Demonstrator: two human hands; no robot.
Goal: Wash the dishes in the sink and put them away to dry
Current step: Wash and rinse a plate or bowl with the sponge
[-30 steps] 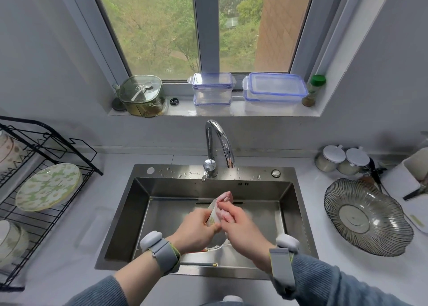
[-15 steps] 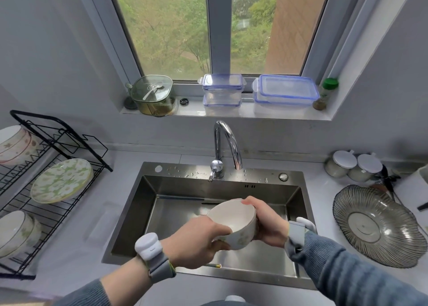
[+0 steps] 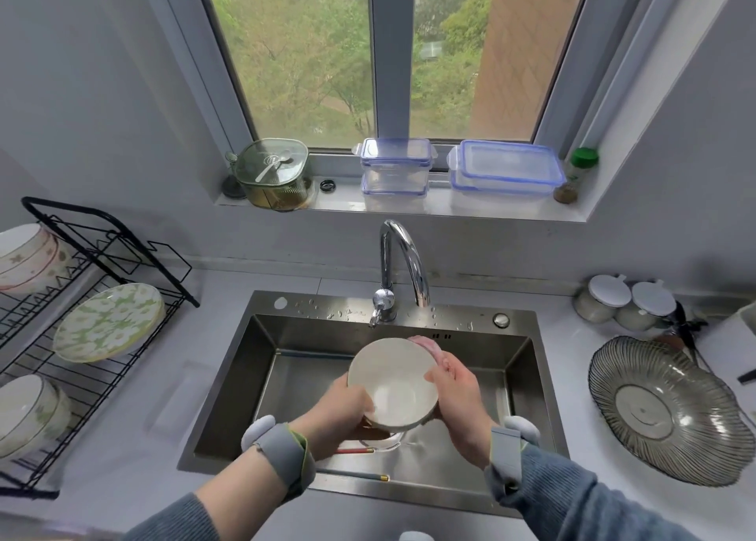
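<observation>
A white bowl (image 3: 392, 381) is held over the steel sink (image 3: 245, 377), its opening facing me. My left hand (image 3: 339, 413) grips its lower left rim. My right hand (image 3: 458, 393) grips the right side, with a pink cloth (image 3: 427, 346) pressed against the bowl's outside under the fingers. Below the bowl a clear glass dish (image 3: 384, 442) and chopsticks (image 3: 354, 451) lie on the sink floor. The faucet (image 3: 403, 262) stands behind the bowl; no water runs.
A black drying rack (image 3: 102, 262) on the left counter holds a green-patterned plate (image 3: 108, 321) and several bowls (image 3: 28, 411). A ribbed glass plate (image 3: 662, 409) lies on the right counter, two lidded jars (image 3: 605, 299) behind it. Containers line the windowsill (image 3: 409, 209).
The bowl was turned from side-on until its opening faces me, and both hands shifted round its rim. The camera moved a little closer and to the right.
</observation>
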